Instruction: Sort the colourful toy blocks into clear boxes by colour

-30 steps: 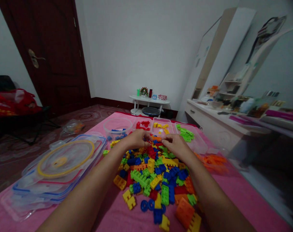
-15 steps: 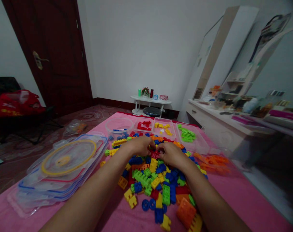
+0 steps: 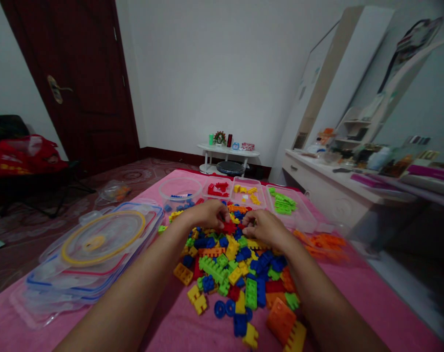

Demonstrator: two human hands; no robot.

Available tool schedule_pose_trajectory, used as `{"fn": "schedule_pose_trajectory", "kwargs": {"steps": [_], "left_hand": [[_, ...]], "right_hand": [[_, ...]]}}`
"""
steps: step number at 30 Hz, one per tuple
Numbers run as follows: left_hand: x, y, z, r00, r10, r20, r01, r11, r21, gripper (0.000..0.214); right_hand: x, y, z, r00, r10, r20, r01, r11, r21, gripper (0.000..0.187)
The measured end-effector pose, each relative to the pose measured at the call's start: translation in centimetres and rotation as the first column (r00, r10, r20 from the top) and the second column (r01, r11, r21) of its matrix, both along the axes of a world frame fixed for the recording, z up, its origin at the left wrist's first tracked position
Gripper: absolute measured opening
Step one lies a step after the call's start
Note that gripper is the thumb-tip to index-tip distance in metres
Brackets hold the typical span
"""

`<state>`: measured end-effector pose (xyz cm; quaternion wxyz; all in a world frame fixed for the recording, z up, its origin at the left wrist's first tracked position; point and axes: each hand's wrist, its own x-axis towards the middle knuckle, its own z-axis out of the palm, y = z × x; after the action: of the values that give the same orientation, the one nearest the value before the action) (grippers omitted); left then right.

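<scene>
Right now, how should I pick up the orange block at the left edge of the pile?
Pinch the orange block across its two long sides, coming from above and the left. It lies flat on the pink cloth with bare cloth on that side; the pile crowds its right.

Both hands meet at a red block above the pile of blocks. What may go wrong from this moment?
1. The forearms lie close along the block pile; while the left hand and right hand meet at the red block, a forearm may sweep pieces aside.
2. The orange blocks lie near the right edge of the pink cloth and might slip to the floor.
3. The light is dim, so similar colours may be confused.
</scene>
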<state>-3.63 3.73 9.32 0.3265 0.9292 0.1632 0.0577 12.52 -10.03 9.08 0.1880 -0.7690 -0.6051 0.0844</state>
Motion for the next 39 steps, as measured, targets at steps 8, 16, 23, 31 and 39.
{"fn": "schedule_pose_trajectory", "kwargs": {"steps": [8,16,23,31,39], "left_hand": [[1.3,-1.2,0.3,0.875,0.436,0.210,-0.158,0.667,-0.728,0.020],[2.6,-2.3,-0.9,0.934,0.331,0.137,0.145,0.001,-0.989,0.039],[3.0,-1.7,-1.3,0.886,0.462,0.028,0.079,-0.091,-0.993,0.029],[3.8,-3.6,-1.7,0.898,0.411,0.155,-0.004,0.360,-0.933,0.058],[3.9,-4.5,-1.7,0.919,0.363,0.158,-0.099,0.596,-0.797,0.066]], "right_hand": [[0.0,0.4,1.1,0.989,-0.049,-0.139,0.110,0.873,0.475,0.013],[-2.2,0.5,1.5,0.962,0.145,-0.230,0.022,0.801,0.599,0.030],[-0.1,0.5,1.1,0.958,0.028,-0.285,0.148,0.803,0.577,0.026],[-0.9,0.7,0.2,0.998,0.002,-0.067,0.029,0.891,0.454,0.030],[-2.2,0.0,1.1,0.996,-0.050,0.078,0.019,0.937,0.350,0.020]]}}
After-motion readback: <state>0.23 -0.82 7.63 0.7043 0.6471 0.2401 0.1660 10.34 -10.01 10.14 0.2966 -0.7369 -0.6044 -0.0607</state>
